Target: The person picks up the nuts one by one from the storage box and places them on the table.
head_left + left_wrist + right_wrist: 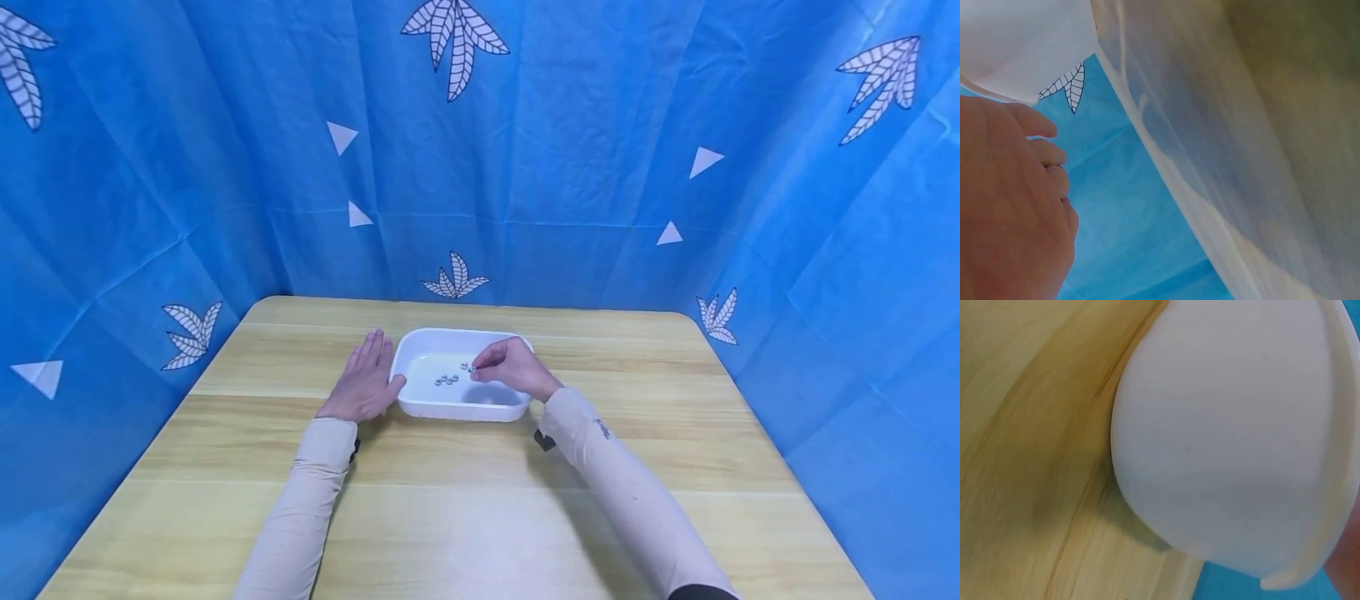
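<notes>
A white rectangular basin (pixel 461 411) with rounded corners stands on the table. Several small, shiny, glass-like marbles (pixel 444 379) lie on its floor, left of centre. My right hand (pixel 516 369) reaches in over the right rim, thumb and fingertips pinching a marble (pixel 472 368) just above the floor. Beside the basin's left end is my left hand (pixel 363 383), fingers extended and thumb at the rim. In the left wrist view, the left hand (pixel 1013 194) is close to the basin's outer wall (pixel 1029 47). The right wrist view shows mostly the basin's outside (pixel 1229 437); the fingertips are hidden there.
The light wood-grain table (pixel 465 517) extends toward me and to both sides. Blue curtains (pixel 585 150) with white leaf and triangle prints enclose its back and sides. A small black object (pixel 544 440) shows at the right cuff.
</notes>
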`<state>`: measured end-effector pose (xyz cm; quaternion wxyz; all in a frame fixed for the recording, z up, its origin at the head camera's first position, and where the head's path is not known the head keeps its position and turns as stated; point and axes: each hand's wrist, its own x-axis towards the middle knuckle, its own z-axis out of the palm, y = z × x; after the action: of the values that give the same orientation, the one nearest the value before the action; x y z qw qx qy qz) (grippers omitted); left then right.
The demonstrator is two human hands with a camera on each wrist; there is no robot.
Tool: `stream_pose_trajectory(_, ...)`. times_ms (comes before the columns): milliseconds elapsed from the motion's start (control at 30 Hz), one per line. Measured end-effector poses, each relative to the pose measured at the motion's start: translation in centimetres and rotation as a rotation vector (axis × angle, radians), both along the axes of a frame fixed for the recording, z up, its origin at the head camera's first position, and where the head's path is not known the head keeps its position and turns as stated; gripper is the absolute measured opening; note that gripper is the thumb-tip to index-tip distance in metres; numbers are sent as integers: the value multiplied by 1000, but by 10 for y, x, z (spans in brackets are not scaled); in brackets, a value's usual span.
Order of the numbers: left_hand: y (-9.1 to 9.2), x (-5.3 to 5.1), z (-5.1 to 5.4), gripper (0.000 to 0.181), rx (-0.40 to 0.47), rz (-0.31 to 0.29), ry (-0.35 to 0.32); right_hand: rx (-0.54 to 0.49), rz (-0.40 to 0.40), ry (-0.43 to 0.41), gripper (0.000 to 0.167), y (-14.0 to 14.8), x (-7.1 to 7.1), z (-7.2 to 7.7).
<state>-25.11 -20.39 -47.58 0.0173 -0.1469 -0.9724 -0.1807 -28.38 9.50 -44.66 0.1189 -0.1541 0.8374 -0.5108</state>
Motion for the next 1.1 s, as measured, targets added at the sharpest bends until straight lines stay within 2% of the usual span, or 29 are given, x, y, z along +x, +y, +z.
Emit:
stream_pose_trajectory(167,0,0,0,76,-1,-13,15,-26,-2,-19,19,6,1,2)
stream_pose_trajectory(333,-1,0,0,74,4,-16,24,-17,-14,-3,18,11,2,4)
stream_pose_trajectory(1100,0,1,-1,72,17,-14,14,-47,-52,10,21,34,-2,8)
